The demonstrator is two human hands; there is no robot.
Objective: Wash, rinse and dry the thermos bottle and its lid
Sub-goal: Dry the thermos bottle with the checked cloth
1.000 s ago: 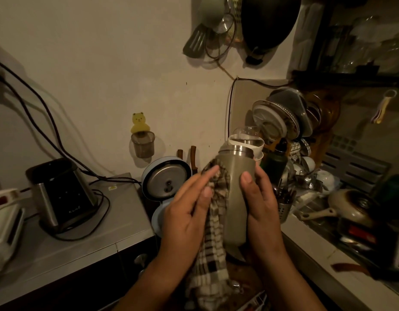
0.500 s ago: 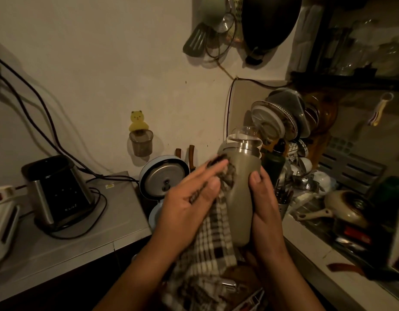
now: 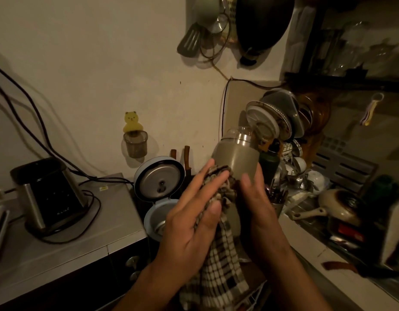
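Standing nearly upright, the grey-green steel-necked thermos bottle (image 3: 235, 163) sat between both hands: right hand (image 3: 255, 207) wrapped around it, left hand (image 3: 191, 212) flat, pressing the brown checked cloth (image 3: 218, 261) against it.

I was looking into a small, dim home kitchen. A dark wok (image 3: 262, 25) and a spatula (image 3: 190, 41) hung on the wall. Plates filled a dish rack (image 3: 281, 117) beside a sink holding a scorched pan (image 3: 337, 205). A rice cooker (image 3: 159, 182) and a blender base (image 3: 48, 191) sat by the grey bench (image 3: 66, 250).
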